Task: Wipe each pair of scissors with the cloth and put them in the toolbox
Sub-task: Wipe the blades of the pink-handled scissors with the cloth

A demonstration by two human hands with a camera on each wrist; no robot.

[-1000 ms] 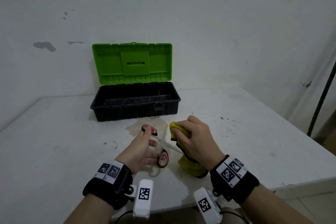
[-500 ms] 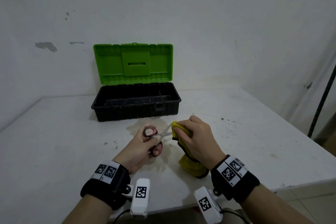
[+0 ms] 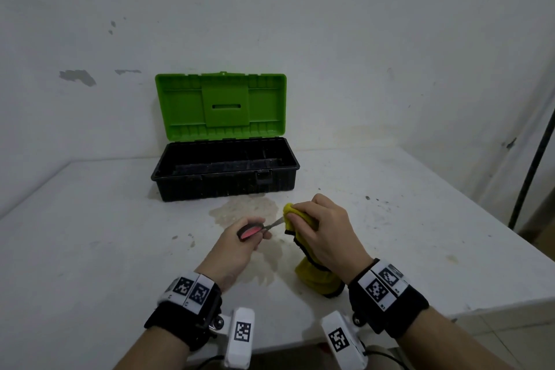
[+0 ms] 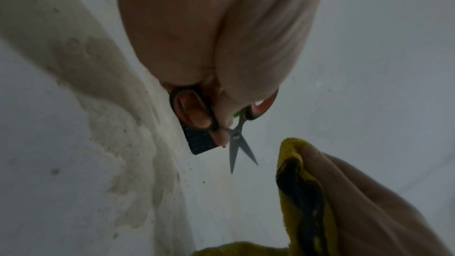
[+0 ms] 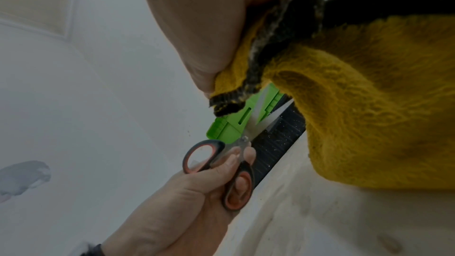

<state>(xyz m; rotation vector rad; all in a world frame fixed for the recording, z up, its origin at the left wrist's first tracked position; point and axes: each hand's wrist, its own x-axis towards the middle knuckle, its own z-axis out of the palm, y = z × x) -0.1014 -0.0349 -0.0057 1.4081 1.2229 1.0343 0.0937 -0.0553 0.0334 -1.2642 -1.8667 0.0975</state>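
Observation:
My left hand (image 3: 240, 242) grips a small pair of scissors (image 3: 260, 228) by their black and red handles (image 5: 236, 174), fingers through the loops. The steel blades (image 4: 237, 152) stand slightly apart and point at the yellow cloth (image 3: 295, 216). My right hand (image 3: 321, 230) holds that cloth (image 5: 357, 104) bunched in its fingers, just right of the blade tips; the cloth's lower end (image 3: 318, 279) hangs to the table. The toolbox (image 3: 225, 171), black with a raised green lid (image 3: 220, 106), stands open behind both hands. What lies inside it is too dark to tell.
A white table (image 3: 90, 234) carries a brownish stain (image 3: 246, 210) between the toolbox and my hands. A white wall rises close behind the toolbox. At the far right a dark pole (image 3: 531, 165) leans beyond the table's edge.
The scissors' handles have swung together, so the widely spread blades now stand nearly together. The left hand has turned and the blades have drawn back out of the cloth. The right hand has barely moved.

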